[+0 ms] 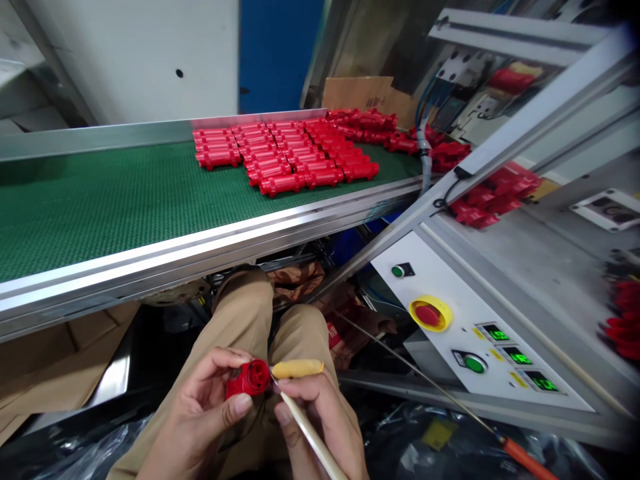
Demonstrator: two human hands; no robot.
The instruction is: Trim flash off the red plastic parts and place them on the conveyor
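In the lower middle of the head view, my left hand (pixel 210 403) is closed around a red plastic cylindrical part (pixel 249 379). The part's round, spoked end faces right. My right hand (pixel 320 413) grips a cream-handled tool (pixel 313 437) with a thin metal tip, like a slim knife. That tip is at the right side of the part's end; whether it touches cannot be told. A yellow finger cover (pixel 299 368) shows on a finger of my right hand. Both hands are above my lap.
A green conveyor belt (pixel 125 200) crosses ahead, bearing rows of red parts (pixel 285 157) and a heap at its far right. To the right stands a machine panel (pixel 450 347) with a red emergency button (pixel 427 315). A thin rod with an orange handle (pixel 527 460) slants at lower right.
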